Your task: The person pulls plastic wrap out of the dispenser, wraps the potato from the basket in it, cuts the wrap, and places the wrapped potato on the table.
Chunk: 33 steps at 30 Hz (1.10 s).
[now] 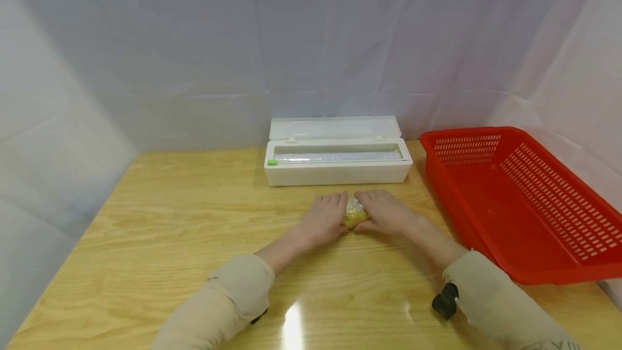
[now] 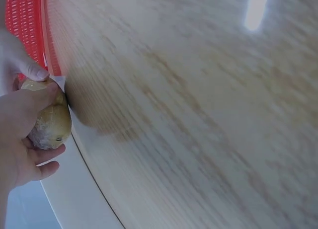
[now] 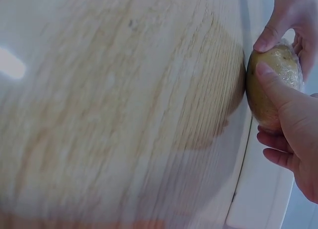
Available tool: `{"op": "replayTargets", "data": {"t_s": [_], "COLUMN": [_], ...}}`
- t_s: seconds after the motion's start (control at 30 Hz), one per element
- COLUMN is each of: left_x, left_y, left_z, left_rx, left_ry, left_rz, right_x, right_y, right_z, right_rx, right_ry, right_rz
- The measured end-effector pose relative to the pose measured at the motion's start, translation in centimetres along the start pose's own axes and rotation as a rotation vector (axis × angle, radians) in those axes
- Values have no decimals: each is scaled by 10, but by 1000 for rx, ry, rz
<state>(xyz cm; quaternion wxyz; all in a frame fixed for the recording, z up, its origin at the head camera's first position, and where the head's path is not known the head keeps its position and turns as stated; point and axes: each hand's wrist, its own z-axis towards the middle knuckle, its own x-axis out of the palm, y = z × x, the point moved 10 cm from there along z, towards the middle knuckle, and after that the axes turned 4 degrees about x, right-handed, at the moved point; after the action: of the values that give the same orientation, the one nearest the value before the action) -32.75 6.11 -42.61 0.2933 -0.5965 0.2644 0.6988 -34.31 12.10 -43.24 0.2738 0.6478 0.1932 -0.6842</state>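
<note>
A yellowish potato (image 1: 356,214) wrapped in clear cling film is gripped from both sides, just in front of a white box. My left hand (image 1: 326,217) holds its left end, thumb on the near face and fingers behind. On the other end, my right hand (image 1: 384,211) curls its fingers round it in the same way. In the left wrist view the potato (image 2: 53,122) shows crinkled film over its lower end. The right wrist view has both thumbs pressed on the potato (image 3: 263,90), with film shining on its far side.
Behind the hands stands the white cling film dispenser (image 1: 337,173), its lid (image 1: 335,127) raised, a film roll (image 1: 337,156) inside and a green slider (image 1: 272,162) at its left end. A red perforated basket (image 1: 478,231) sits on the right of the wooden table (image 1: 194,220).
</note>
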Motion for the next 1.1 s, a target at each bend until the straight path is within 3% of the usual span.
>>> {"op": "replayTargets", "data": {"t_s": [0.23,0.43,0.53,0.63,0.83,1.1], "left_x": [6,-6,-8,-9,-8,-13], "left_y": [9,15,15,15,10,8], "left_z": [-3,-7,-12,-18,-27,-32], "left_rx": [-48,-63,-64,-63,-25,0], "left_ry": [76,23,43,82,125,67], "left_rz": [-158,-311,-336,-309,-143,-54], "right_x": [-5,-11,-12,-12,-12,-13], "right_y": [2,4,8,14,24,30], "right_z": [-3,-3,-4,-6,-12,-16], "right_rx": [37,40,23,-1,-51,-81], "right_ry": [12,-10,1,20,15,-47], "right_rz": [75,184,227,236,175,39]}}
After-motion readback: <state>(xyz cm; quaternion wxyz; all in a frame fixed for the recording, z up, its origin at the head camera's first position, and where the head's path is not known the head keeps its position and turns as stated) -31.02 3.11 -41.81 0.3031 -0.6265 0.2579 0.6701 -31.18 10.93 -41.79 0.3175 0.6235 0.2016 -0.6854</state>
